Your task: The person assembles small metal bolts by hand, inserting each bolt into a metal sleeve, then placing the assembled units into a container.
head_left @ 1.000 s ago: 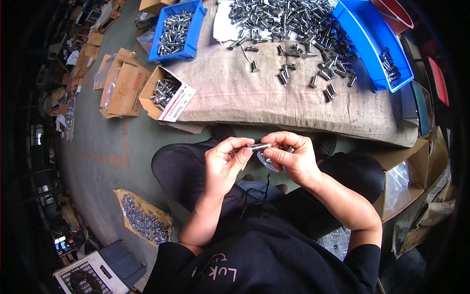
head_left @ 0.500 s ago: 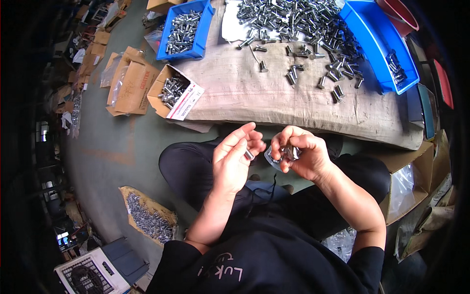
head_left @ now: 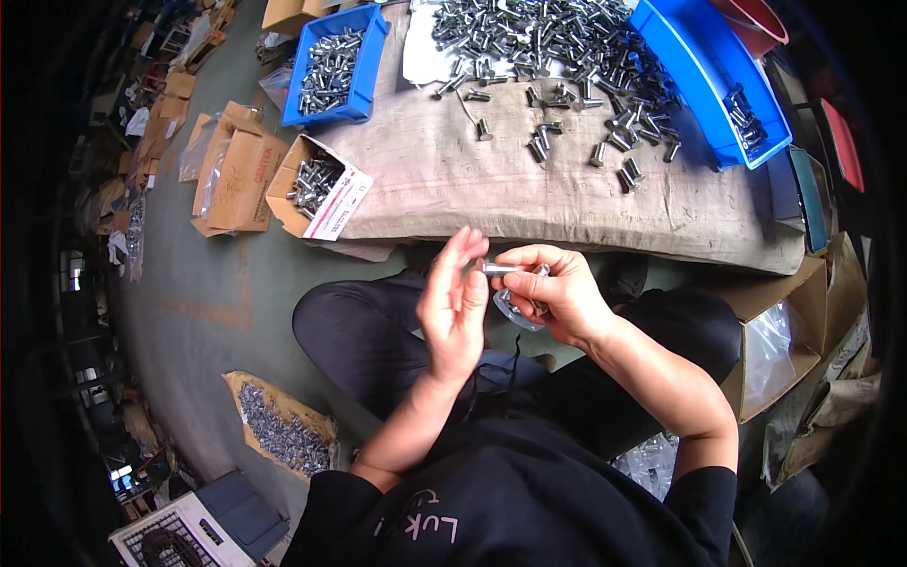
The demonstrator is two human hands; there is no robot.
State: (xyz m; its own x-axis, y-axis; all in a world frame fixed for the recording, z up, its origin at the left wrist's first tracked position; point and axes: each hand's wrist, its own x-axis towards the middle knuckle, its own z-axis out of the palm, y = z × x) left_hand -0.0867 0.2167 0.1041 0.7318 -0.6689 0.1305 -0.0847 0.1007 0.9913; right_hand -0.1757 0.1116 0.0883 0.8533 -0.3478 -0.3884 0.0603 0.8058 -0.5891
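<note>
A shiny metal bolt points sideways between the thumb and forefinger of my right hand. More small metal parts and a piece of clear plastic sit in the same hand, partly hidden by its fingers. My left hand is held upright beside it, fingers stretched out and a little blurred. Its thumb is close to the bolt's head; whether they touch I cannot tell. Both hands are over my lap, just in front of the cloth-covered table.
A loose heap of bolts covers the table's far side. Bolts also lie in two blue bins and a small carton. An open carton with plastic bags stands at right, a tray of small metal parts on the floor at left.
The bolt was by my left fingers and is now pinched in my right hand. My left fingers have straightened. The view has shifted slightly to the right.
</note>
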